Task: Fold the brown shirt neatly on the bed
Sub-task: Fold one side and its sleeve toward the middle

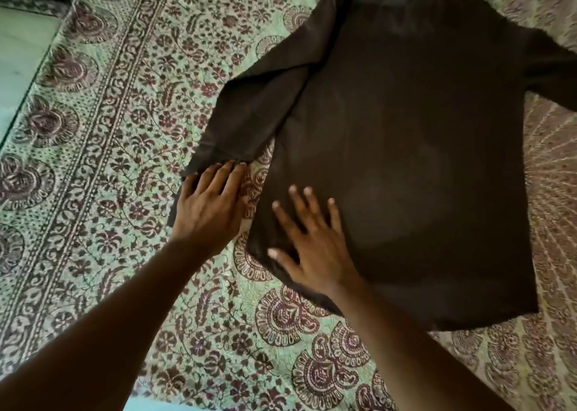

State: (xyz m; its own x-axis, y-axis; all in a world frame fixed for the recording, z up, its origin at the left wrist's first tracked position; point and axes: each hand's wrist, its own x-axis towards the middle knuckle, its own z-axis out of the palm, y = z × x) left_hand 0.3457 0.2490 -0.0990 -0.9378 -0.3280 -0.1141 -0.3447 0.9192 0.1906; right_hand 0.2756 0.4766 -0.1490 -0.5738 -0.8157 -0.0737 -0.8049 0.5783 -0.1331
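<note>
The brown shirt [406,148] lies spread flat on the patterned bedspread [103,136], its hem toward me and its collar end at the top of the view. Its left sleeve [249,114] is laid down along the body, cuff toward me. My left hand [209,211] lies flat with straight fingers at that cuff, fingertips touching the cloth's edge. My right hand [312,248] presses flat with spread fingers on the shirt's lower left corner. The right sleeve [552,76] sticks out to the right and is cut off by the frame.
The bedspread covers the bed in floral and paisley print with a wide border strip [78,167] on the left. Beyond the bed's left edge is pale floor [18,67].
</note>
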